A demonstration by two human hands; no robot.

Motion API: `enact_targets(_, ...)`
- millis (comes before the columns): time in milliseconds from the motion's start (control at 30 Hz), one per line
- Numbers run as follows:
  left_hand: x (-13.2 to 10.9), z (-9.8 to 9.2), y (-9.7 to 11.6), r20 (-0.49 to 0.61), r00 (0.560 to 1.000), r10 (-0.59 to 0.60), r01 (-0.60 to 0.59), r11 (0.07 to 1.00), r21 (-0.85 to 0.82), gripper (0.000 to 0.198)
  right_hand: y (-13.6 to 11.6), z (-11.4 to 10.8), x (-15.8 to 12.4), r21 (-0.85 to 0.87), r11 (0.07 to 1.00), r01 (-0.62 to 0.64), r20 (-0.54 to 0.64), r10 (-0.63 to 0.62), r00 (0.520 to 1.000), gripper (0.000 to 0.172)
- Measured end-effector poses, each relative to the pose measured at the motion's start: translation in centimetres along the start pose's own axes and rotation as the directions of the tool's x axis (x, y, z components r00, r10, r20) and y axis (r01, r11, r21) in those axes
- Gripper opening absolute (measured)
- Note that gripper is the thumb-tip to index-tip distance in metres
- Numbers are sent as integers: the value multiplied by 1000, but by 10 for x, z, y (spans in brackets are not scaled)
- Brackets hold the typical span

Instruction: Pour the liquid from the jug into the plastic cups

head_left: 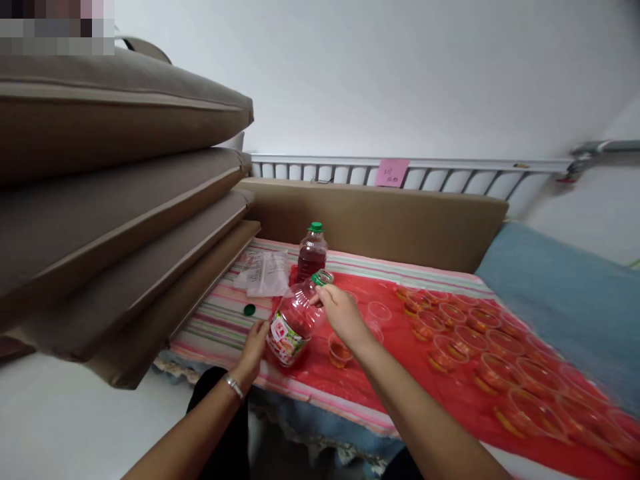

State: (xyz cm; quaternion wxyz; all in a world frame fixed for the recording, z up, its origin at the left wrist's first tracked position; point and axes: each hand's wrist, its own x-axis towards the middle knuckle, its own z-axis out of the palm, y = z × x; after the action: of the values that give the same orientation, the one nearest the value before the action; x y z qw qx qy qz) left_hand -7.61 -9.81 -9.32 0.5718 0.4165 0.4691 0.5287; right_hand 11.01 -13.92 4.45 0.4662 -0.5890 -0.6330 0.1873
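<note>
A large clear plastic bottle with a printed label tilts to the right over the red sheet. My right hand is closed round its neck, just below the open mouth. Against the lower left side of the bottle rests my left hand, its fingers partly hidden behind the bottle. A clear cup with a little orange content stands right of the bottle. Behind it is a second bottle of dark red liquid with a green cap on. A loose green cap lies on the striped cloth.
Rows of clear cups cover the right of the red sheet. Plastic bags lie at the back left. Stacked brown cushions rise on the left, and a long cushion stands along the back by a radiator.
</note>
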Motion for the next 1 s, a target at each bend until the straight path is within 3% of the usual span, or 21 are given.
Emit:
enact_targets(100, 2, 5, 18, 42, 977, 208, -213, 963, 164, 49, -3, 12, 2, -98, 994, -40, -2, 40, 999, 35)
enact_targets(233, 6, 20, 48, 223, 870, 439, -491, 811, 320, 77, -21, 31, 6, -201, 980, 1, 111, 21, 994, 33)
enact_targets(333, 14, 26, 61, 314, 808, 498, -588, 699, 407, 88, -37, 38, 9, -224, 974, 34, 142, -2, 990, 27)
enact_targets(433, 23, 20, 64, 347, 787, 510, -616, 624, 481, 90, -36, 29, 2, -230, 959, 167, 10, -169, 986, 20)
enact_targets(500, 26, 12, 63, 365, 775, 516, -630, 584, 512, 90, -15, 15, -13, -260, 937, 234, -118, -271, 955, 22)
enact_targets(533, 27, 8, 63, 374, 768, 520, -638, 566, 522, 89, 1, 9, -24, -286, 935, 211, -158, -263, 952, 24)
enact_targets(633, 28, 0, 62, 390, 749, 535, -656, 520, 547, 85, 62, 1, -64, -416, 905, -88, -158, 23, 987, 26)
enact_targets(733, 30, -1, 62, 396, 736, 550, -667, 484, 567, 85, 110, 9, -98, -511, 822, -252, -122, 221, 968, 31)
enact_targets(867, 28, 5, 63, 410, 713, 569, -688, 456, 565, 81, 126, 26, -114, -494, 829, -262, -47, 275, 960, 34)
enact_targets(1000, 24, 11, 67, 404, 689, 601, -712, 459, 532, 69, 126, 34, -113, -473, 837, -273, -76, 270, 960, 19)
